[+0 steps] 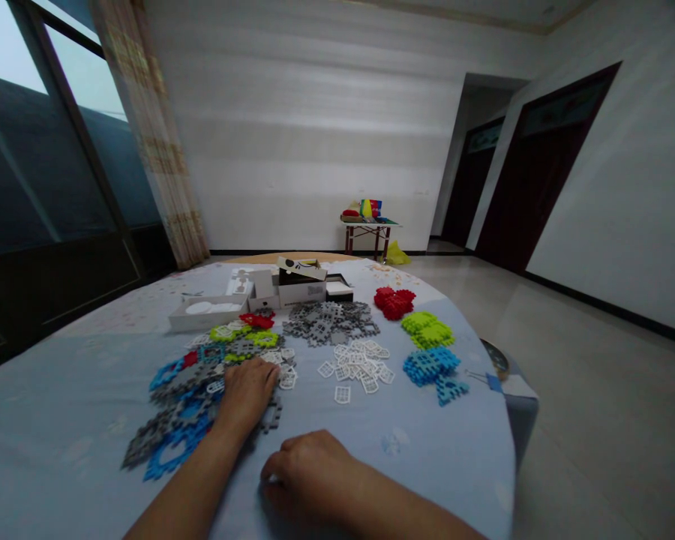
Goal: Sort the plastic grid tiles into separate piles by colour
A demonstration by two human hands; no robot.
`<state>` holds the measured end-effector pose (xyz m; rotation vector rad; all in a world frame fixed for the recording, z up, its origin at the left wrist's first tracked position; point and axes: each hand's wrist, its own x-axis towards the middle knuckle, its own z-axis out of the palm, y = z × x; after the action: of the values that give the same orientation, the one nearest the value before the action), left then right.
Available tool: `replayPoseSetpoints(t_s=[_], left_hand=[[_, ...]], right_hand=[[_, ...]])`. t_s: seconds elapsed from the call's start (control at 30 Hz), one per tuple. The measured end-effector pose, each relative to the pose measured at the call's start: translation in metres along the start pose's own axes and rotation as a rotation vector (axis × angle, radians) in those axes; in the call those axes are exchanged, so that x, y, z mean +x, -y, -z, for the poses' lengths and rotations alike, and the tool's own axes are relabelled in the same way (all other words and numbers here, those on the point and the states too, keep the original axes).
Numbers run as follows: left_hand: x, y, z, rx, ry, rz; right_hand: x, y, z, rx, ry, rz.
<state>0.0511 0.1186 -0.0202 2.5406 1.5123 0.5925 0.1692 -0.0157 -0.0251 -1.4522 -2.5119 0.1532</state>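
Observation:
My left hand (248,394) lies palm down on a mixed pile of grey, blue, white and green interlocking plastic pieces (202,390); its fingers curl over the pieces and their tips are hidden. My right hand (309,469) rests on the pale blue tablecloth (427,457) close to me, fingers curled under into a loose fist, with whatever is inside hidden. Sorted heaps lie beyond: grey pieces (329,321), white pieces (357,364), red pieces (394,301), green pieces (426,330) and blue pieces (436,367).
Open white boxes (208,311) and a small carton (301,281) stand at the table's far side. A small table with colourful items (368,221) stands by the far wall. Window and curtain are at left, dark doors at right.

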Motion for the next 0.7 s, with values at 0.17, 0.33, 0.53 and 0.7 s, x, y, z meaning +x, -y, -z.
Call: replayPoseSetpoints(t_s=[0.17,0.33,0.53,0.7], left_hand=[[0.003,0.000,0.012,-0.212,-0.002,0.059],[0.007,-0.010,0.016,-0.452,0.092,0.111],[0.030,-0.053,0.000,-0.683,0.250,0.056],[0.044,-0.061,0.002,-0.697,0.233,0.033]], right_hand=[[-0.001,-0.001,-0.007,0.023,-0.049,0.026],[-0.008,-0.009,-0.016,0.001,-0.107,0.042],[-0.006,-0.011,-0.019,0.024,-0.124,0.053],[-0.008,-0.011,-0.013,0.045,-0.097,0.051]])
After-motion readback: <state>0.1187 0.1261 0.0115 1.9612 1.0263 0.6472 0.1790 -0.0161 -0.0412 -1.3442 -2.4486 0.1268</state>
